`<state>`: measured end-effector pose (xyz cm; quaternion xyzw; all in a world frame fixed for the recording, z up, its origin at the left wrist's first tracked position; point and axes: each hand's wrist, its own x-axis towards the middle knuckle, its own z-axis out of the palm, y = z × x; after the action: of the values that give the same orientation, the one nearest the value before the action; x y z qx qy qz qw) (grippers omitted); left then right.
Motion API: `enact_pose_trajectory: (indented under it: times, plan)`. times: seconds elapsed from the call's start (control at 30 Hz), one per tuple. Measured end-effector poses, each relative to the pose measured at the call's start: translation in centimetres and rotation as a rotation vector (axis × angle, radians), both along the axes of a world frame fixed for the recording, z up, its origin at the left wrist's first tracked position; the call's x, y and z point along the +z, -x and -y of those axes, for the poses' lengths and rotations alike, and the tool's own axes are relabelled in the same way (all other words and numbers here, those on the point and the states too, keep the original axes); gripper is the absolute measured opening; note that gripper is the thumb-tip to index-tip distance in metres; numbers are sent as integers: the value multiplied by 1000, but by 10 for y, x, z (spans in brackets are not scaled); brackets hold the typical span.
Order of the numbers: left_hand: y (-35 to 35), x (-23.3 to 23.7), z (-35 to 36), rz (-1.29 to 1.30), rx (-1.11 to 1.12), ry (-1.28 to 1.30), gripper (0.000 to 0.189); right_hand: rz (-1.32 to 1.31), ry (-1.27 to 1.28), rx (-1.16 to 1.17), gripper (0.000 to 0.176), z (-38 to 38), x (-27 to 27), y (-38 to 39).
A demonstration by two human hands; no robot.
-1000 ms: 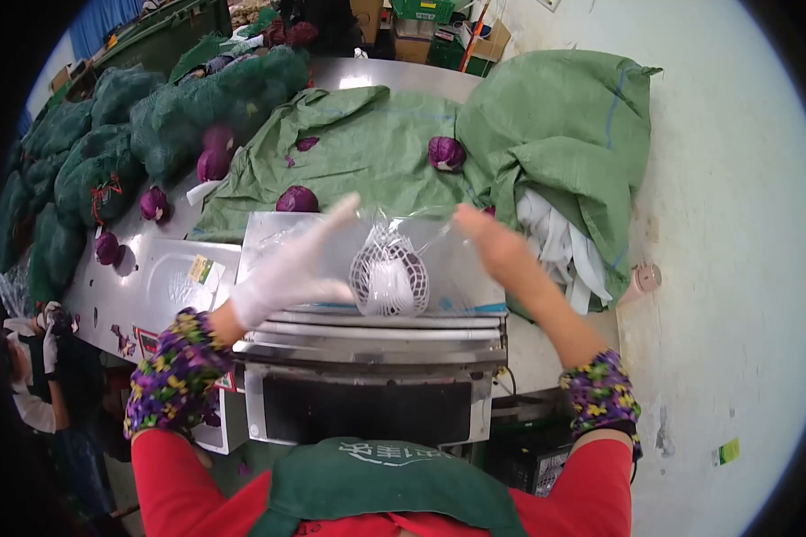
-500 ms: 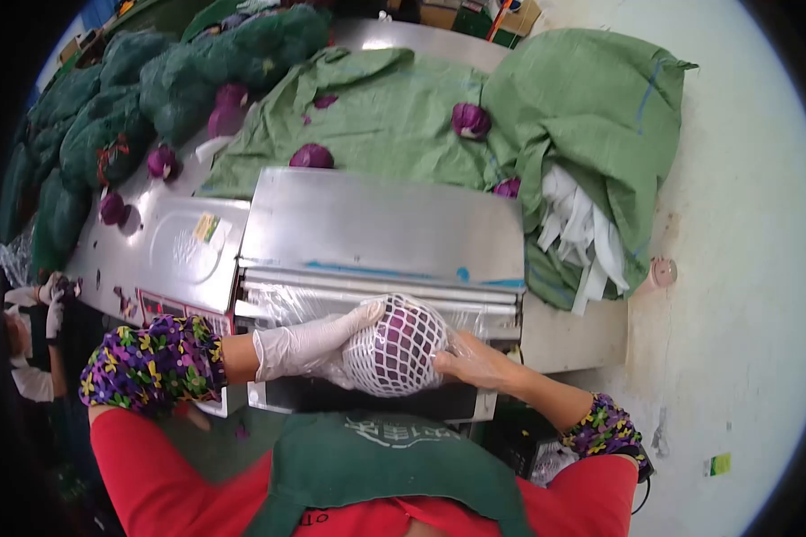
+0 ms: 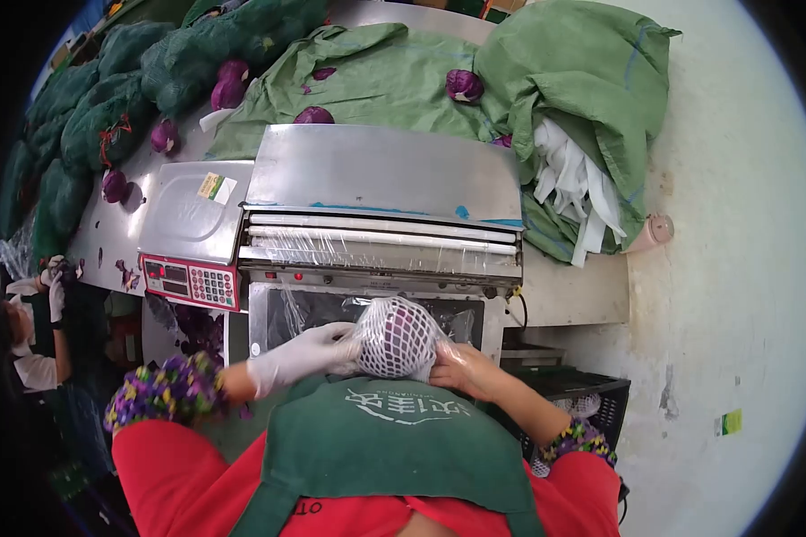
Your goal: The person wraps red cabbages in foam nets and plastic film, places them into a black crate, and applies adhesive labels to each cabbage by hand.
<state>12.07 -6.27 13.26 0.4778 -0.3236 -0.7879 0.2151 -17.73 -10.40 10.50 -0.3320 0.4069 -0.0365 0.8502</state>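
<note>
A red cabbage [image 3: 398, 338] in a white foam net, with clear plastic film around it, is held in front of my apron. My left hand [image 3: 306, 355], in a white glove, is closed at the cabbage's left side, its fingertips at the film and net. At the right side my right hand [image 3: 467, 369] is closed on the cabbage's edge, with clear film over the fingers. Just beyond stands a film wrapping machine [image 3: 381, 246] with white rollers and film stretched across it. Its dark plate [image 3: 282, 313] lies partly behind the cabbage.
Left of the machine is a scale [image 3: 192, 215] with a red keypad. Loose red cabbages [image 3: 464, 86], green sacks [image 3: 582, 89] and dark net bags [image 3: 107, 134] cover the bench behind. A black crate [image 3: 591, 394] stands low at right. A co-worker's gloved hand [image 3: 55, 291] shows at far left.
Both hands have drawn the cabbage closer to my body, away from the rollers. The left hand has slid from around the cabbage to its left edge. The view has tilted down.
</note>
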Motion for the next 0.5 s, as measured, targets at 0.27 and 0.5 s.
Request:
enact_pose_trajectory:
  times: [0.27,0.5]
  plan:
    - [-2,13,-35,444,652,451,29,-386,579,-627,25,-23,22,-15]
    - [4,-15,-80,380,747,-220,30,-262,-138,-839,24,-53,-19,54]
